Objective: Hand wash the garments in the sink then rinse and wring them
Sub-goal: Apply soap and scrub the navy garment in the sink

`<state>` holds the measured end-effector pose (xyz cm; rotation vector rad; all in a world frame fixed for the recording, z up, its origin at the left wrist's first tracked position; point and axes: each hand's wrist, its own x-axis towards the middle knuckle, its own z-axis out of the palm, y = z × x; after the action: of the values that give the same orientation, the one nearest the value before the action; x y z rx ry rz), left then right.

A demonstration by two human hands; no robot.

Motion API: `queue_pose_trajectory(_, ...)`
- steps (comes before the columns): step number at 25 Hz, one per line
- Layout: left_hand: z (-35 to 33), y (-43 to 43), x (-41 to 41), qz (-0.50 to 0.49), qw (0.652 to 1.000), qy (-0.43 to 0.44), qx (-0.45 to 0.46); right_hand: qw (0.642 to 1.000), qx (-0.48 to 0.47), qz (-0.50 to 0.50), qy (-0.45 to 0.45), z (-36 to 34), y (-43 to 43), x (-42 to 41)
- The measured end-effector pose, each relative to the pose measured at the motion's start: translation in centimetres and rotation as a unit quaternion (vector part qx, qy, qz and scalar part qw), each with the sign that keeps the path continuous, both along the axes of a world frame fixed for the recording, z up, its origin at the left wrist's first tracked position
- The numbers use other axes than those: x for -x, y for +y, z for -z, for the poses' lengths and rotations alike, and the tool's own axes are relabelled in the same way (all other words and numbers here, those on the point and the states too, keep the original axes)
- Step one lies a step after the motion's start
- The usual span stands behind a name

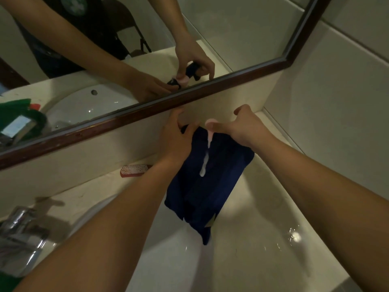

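Note:
A dark blue garment hangs from the counter edge down into the white sink, with a pale streak of soap suds running down its upper middle. My left hand grips the garment's top left edge against the counter. My right hand holds a pink bar of soap pressed on the garment's top edge. The lower tip of the cloth dangles just above the water in the basin.
A red scrubbing brush lies on the counter by the wall, left of my left forearm. A chrome tap stands at the lower left. A dark-framed mirror hangs above the counter. A tiled wall closes the right side.

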<state>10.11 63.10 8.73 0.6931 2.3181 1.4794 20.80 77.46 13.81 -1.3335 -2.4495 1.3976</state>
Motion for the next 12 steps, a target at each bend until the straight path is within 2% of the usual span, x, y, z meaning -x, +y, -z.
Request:
queue_pose_trajectory(7, -0.36, -0.13, -0.54, 0.007, 1.0, -0.019, 0.012, 0.999, -0.029, -0.009, 0.042, 0.87, -0.82, -0.36)
queue_pose_trajectory(12, 0.05, 0.06, -0.4, -0.003, 1.0, -0.012, 0.015, 1.0, 0.006, 0.011, 0.024, 0.6, -0.15, -0.06)
